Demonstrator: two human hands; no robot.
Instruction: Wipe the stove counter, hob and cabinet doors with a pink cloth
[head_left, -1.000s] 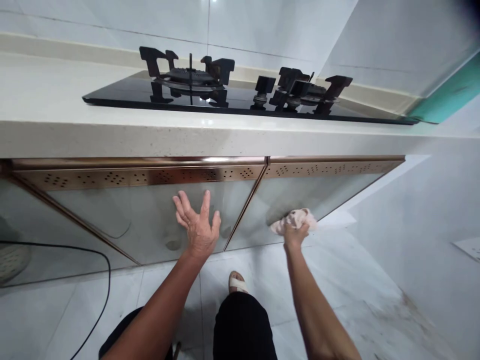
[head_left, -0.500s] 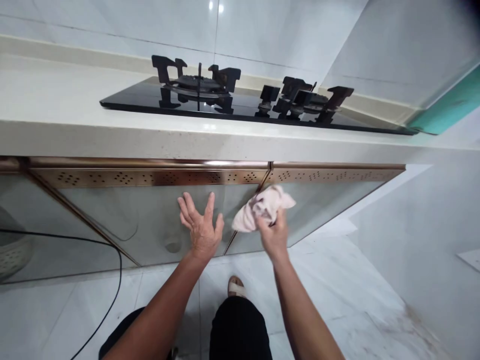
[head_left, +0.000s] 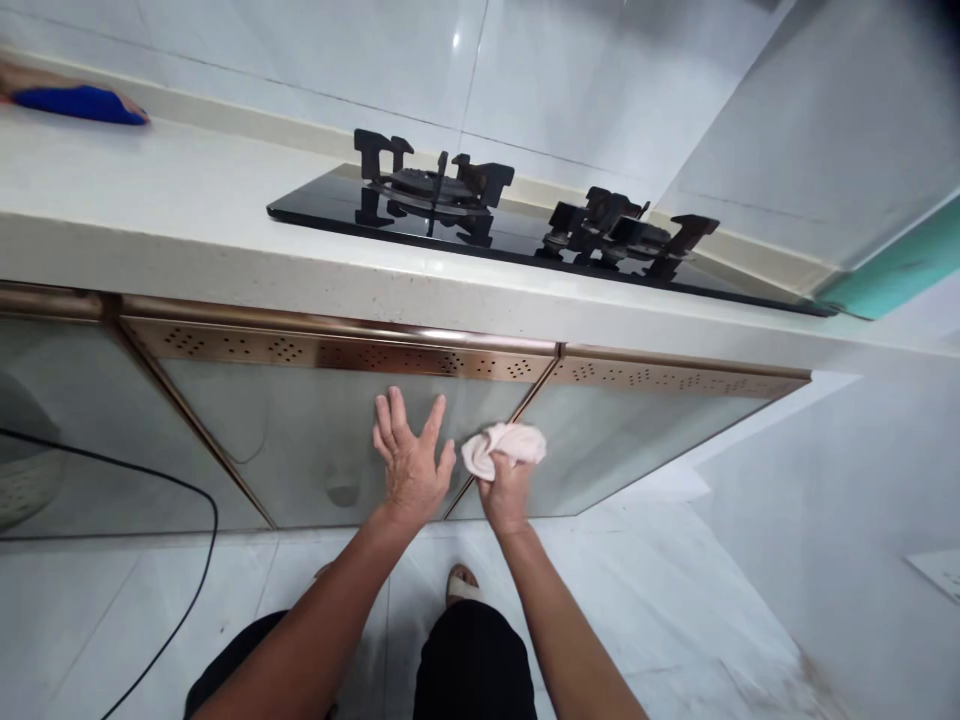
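Observation:
My right hand (head_left: 510, 492) grips a crumpled pale pink cloth (head_left: 517, 442). The cloth lies over the copper-coloured strip where two cabinet doors meet, by the left edge of the right glass door (head_left: 637, 430). My left hand (head_left: 414, 460) is open, fingers spread, at the left glass door (head_left: 300, 430); it holds nothing. A perforated copper-coloured band (head_left: 360, 356) runs along the top of the doors, just above my left fingertips. Part of the cloth inside my right fist is hidden.
Above the doors runs a pale countertop (head_left: 187, 180) with a black gas stove (head_left: 420, 225) on it. Something blue (head_left: 82, 103) rests at the far left of the counter. A black cable (head_left: 206, 560) hangs across the lower left, over the tiled floor (head_left: 667, 590).
My right hand has moved left and downward with the cloth. My left hand stays spread at the left door. The view has shifted left, bringing the blue thing into sight.

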